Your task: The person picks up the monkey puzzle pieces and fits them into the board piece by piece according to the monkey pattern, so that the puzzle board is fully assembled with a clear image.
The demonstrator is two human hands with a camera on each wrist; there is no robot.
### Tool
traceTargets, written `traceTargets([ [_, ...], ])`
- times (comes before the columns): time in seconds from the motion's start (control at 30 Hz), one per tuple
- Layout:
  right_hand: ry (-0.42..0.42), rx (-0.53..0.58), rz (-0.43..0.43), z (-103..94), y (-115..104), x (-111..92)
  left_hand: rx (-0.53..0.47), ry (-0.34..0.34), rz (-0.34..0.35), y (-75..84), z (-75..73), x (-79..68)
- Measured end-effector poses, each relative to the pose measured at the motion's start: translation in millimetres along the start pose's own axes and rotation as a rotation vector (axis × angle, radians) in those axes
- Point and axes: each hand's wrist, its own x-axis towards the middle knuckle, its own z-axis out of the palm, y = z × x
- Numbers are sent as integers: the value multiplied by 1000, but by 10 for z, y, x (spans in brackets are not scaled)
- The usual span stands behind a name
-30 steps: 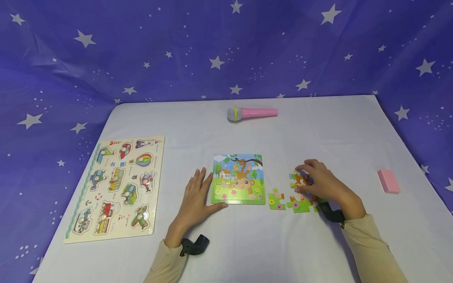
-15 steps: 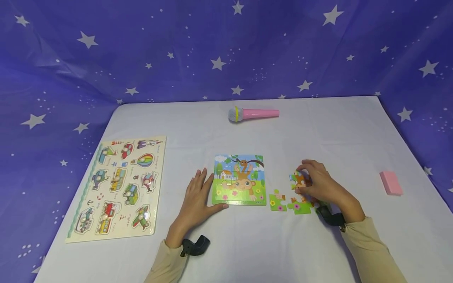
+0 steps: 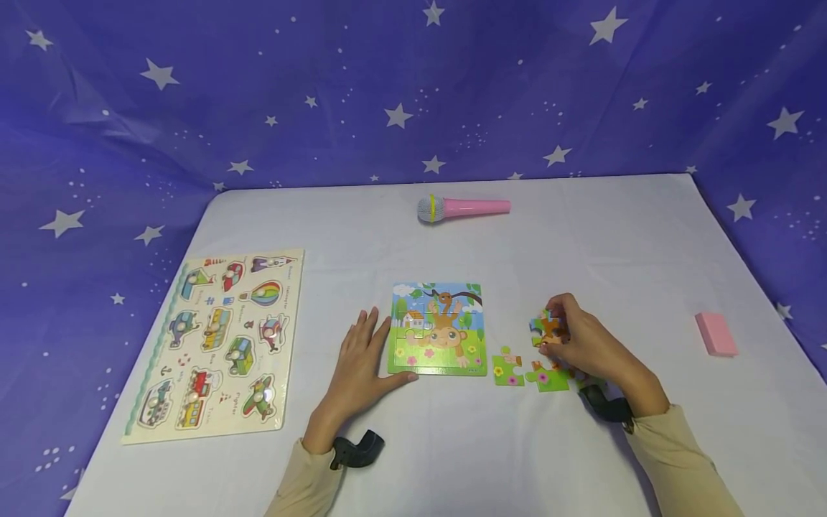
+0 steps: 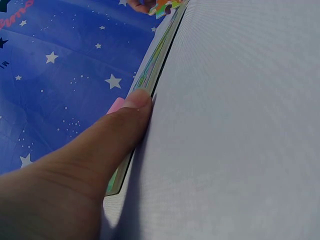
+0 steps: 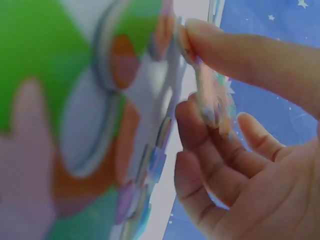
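My left hand (image 3: 358, 366) lies with spread fingers beside the square monkey jigsaw puzzle (image 3: 442, 337), left of it. Its thumb (image 4: 127, 117) presses along the puzzle's near edge in the left wrist view. To the right, my right hand (image 3: 594, 348) pinches a jigsaw piece (image 5: 207, 92) between thumb and fingers, tilted up on edge in the right wrist view. Loose pieces lie under and beside that hand: a green one with flowers (image 3: 507, 370) and another green one with a pink flower (image 3: 550, 380). Others are partly hidden by the hand.
A wooden vehicle peg puzzle (image 3: 222, 345) lies at the left of the white-covered table. A pink toy microphone (image 3: 474, 207) lies at the back, and a pink block (image 3: 716, 334) at the right. A purple starry cloth (image 3: 349, 93) hangs behind.
The right hand's fingers have closed in and tilted the jigsaw piece up from where it lay among the others. The left hand has stayed in place at the monkey puzzle.
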Motion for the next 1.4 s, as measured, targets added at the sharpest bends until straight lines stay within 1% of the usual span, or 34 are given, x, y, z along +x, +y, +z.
traceTargets([
  [0.13, -6, 17, -5, 9, 12, -15, -1, -3, -6, 6, 0, -4],
  [0.33, 11, 38, -75, 43, 23, -30, -3, -5, -11, 12, -4, -4],
  [0.57, -10, 74, -57, 76, 7, -38, -1, 0, -4, 9, -5, 1],
  [0.67, -16, 82, -66, 77, -5, -50, -3, 4, 1, 10, -7, 2],
  [0.9, -5, 124, -159, 112, -91, -62, -3, -3, -2, 14, -16, 4],
  [1.0, -17, 160, -159, 169, -136, -47, -1, -5, -1, 10, -14, 1],
  [1.13, -44, 177, -123, 254, -218, -17, -5, -3, 4, 5, -7, 1],
  [1.23, -52, 193, -111, 324, -292, 15, -6, 0, 3, 4, -6, 0],
  [1.33, -56, 224, -97, 390, -380, 61, -5, 3, 3, 5, -7, -1],
  [1.4, -75, 261, -77, 429, -452, 99, -6, 5, 2, 6, -8, -2],
])
